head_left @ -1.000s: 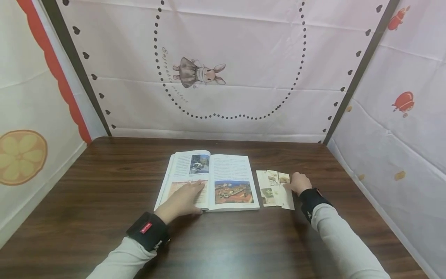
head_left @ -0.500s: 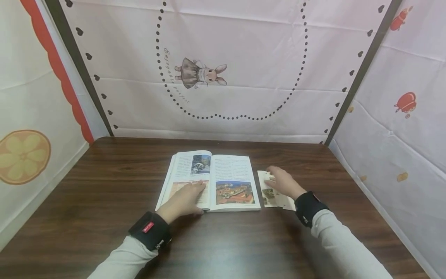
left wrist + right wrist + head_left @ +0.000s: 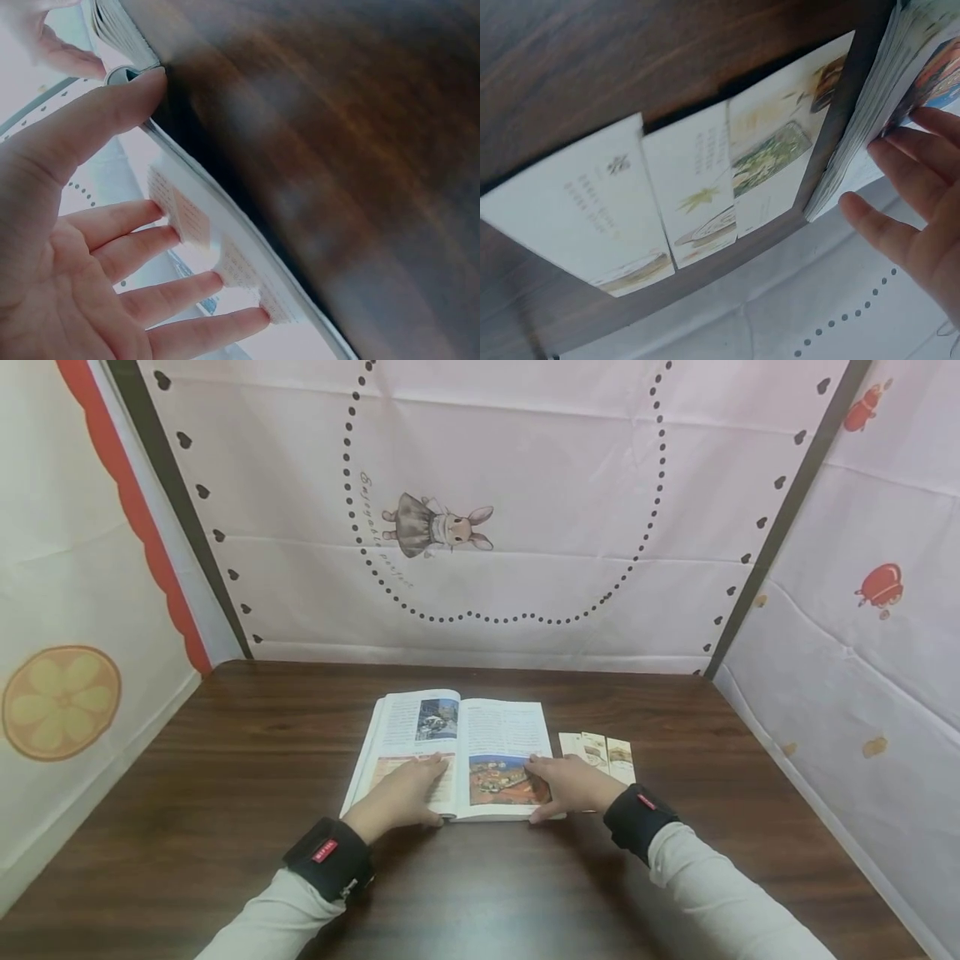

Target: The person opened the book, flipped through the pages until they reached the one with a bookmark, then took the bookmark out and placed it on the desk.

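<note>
An open book (image 3: 501, 727) with printed text and colour photos lies flat on the dark wood table. My left hand (image 3: 399, 792) rests on its left page, fingers spread and fairly straight. In the left wrist view the fingertips (image 3: 214, 283) touch the page, and the thumb lies at the lower edge by the fold. My right hand (image 3: 576, 783) reaches over the right page's lower corner, its fingertips on the town photo (image 3: 498, 779). Just right of the book lie three pale illustrated cards (image 3: 694, 187) side by side, partly hidden by the right hand in the head view.
The brown table (image 3: 465, 893) runs back to a white cloth wall (image 3: 555, 493) printed with a rabbit and dotted lines. Printed cloths also hang at the left (image 3: 45, 585) and right (image 3: 847, 668) sides.
My right hand has moved left, from the right side of the cards, across them, onto the book's right page. The left hand has stayed on the left page.
</note>
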A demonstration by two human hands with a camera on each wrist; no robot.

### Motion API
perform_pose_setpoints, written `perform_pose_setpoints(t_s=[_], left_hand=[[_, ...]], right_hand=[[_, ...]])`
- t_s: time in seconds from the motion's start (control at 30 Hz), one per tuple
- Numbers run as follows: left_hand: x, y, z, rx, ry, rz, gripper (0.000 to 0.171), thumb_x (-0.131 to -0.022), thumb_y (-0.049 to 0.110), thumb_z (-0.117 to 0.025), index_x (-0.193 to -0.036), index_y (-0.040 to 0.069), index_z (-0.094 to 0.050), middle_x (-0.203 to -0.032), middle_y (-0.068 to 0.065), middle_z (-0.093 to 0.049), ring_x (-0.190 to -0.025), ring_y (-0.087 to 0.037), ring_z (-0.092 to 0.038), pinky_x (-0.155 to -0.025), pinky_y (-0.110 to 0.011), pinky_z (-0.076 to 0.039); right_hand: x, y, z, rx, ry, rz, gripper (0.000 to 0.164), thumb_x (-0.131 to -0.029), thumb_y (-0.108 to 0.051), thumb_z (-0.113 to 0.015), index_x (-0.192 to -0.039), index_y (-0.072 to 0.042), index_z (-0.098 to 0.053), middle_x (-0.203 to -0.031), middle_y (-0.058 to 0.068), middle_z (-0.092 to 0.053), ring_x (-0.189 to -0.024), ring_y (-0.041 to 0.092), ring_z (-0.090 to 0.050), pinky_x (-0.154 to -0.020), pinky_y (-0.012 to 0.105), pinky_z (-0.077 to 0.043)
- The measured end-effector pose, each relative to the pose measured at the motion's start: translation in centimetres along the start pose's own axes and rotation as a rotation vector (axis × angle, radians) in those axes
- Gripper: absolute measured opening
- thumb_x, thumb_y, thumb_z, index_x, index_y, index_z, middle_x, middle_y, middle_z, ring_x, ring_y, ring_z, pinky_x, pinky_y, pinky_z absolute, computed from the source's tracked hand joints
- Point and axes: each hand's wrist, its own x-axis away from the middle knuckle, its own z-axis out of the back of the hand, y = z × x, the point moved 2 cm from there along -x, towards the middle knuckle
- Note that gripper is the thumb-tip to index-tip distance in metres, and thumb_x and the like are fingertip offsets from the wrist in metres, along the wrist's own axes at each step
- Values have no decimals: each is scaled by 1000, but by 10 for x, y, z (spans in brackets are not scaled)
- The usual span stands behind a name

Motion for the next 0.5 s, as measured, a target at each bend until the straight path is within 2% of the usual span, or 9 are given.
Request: perform_pose_setpoints(t_s=[0.07, 0.13, 0.23, 0.33, 0.4, 0.5], left_hand=[[1, 1, 1, 6, -15, -13, 86, -65, 25, -84, -135, -5, -45, -144, -21, -42, -131, -40, -42, -108, -47, -34], [1, 2, 4, 6, -35, -23, 87, -66, 30, -84, -135, -5, -45, -144, -22, -42, -131, -40, -42, -108, -47, -34], [-1, 3, 7, -5, -53, -35, 88, -68, 41, -82, -134, -5, -46, -143, -22, -44, -131, -38, -43, -108, -47, -35], [-5, 7, 8, -47, -33, -35, 88, -67, 51, -79, -129, -4, -52, -135, -22, -52, -123, -37, -51, -103, -45, -41], [-8, 11, 6, -81, 1, -33, 83, -65, 57, -77, -118, -4, -60, -120, -21, -62, -106, -34, -61, -92, -43, -48], [-11, 18, 4, -140, 43, -14, 76, -61, 64, -75, -99, -2, -67, -98, -16, -68, -85, -28, -63, -78, -44, -51]], right_hand=[[0, 1, 0, 5, 6, 34, 75, -75, -47, -74, -129, -1, -52, -119, 12, -64, -93, 19, -64, -86, 36, -50], [1, 2, 2, -5, 7, 58, 69, -75, -46, -74, -124, -2, -55, -101, 6, -67, -77, 13, -60, -75, 30, -50], [2, 2, 6, -43, -18, 73, 56, -78, -39, -74, -119, -4, -58, -83, -1, -63, -68, 8, -53, -66, 25, -46], [3, 2, 10, -53, -35, 64, 40, -82, -20, -72, -118, -6, -61, -86, 0, -67, -71, 9, -56, -68, 26, -48], [3, 1, 12, -47, -30, 46, 31, -83, -6, -68, -113, -8, -65, -90, 1, -69, -73, 11, -58, -69, 27, -50], [2, 0, 14, -14, 18, 6, 27, -83, 4, -63, -103, -11, -71, -92, 1, -72, -73, 11, -61, -66, 27, -51]])
